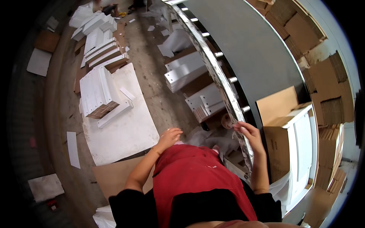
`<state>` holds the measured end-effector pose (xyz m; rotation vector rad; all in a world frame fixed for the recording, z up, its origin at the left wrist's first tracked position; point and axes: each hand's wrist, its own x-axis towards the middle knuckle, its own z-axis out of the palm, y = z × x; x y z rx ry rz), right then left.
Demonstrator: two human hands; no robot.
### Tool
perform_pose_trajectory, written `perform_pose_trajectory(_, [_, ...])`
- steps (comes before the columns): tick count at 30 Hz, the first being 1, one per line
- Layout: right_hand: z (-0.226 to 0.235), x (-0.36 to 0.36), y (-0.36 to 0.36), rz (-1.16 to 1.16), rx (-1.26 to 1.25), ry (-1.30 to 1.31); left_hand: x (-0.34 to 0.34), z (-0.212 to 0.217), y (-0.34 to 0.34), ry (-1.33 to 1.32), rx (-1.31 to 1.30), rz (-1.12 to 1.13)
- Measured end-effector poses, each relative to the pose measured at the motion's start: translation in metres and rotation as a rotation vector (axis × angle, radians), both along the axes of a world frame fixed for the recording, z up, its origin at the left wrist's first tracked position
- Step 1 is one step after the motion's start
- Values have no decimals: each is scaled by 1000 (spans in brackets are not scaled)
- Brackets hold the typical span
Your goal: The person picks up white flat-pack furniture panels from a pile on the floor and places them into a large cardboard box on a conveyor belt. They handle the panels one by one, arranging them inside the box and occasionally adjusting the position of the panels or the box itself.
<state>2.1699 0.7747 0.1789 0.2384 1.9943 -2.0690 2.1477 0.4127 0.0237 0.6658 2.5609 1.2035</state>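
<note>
My left hand (169,140) hangs in front of my red apron (205,167), loosely bent, with nothing visible in it. My right hand (250,135) reaches to the wrapped metal side rail (224,81) of a conveyor; its fingertips rest at the rail's edge and grip nothing I can see. Beyond that rail runs the dark grey conveyor belt (235,41). On the belt, to the right of my right hand, an opened cardboard box (276,150) holds white panels (302,142).
To the left, a stack of white boards (98,89) stands on a pale floor sheet (125,140). More white boards (186,70) lie under the conveyor, near clear plastic film (207,138) and a tape roll (227,121). Flat cardboard stacks (330,91) line the right.
</note>
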Motion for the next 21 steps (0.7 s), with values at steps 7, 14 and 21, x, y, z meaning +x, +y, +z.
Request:
perform_pose_trajectory(7, [-42, -122, -200, 393, -168, -27, -14, 11, -156, -48, -98, 576])
perform_pose_trajectory(14, [-89, -232, -307, 594, -182, -108, -88, -7, -189, -263, 113, 610])
perform_pose_trajectory(21, [-113, -427, -380, 488, -229, -61, -302, -9, -264, -146, -22, 453])
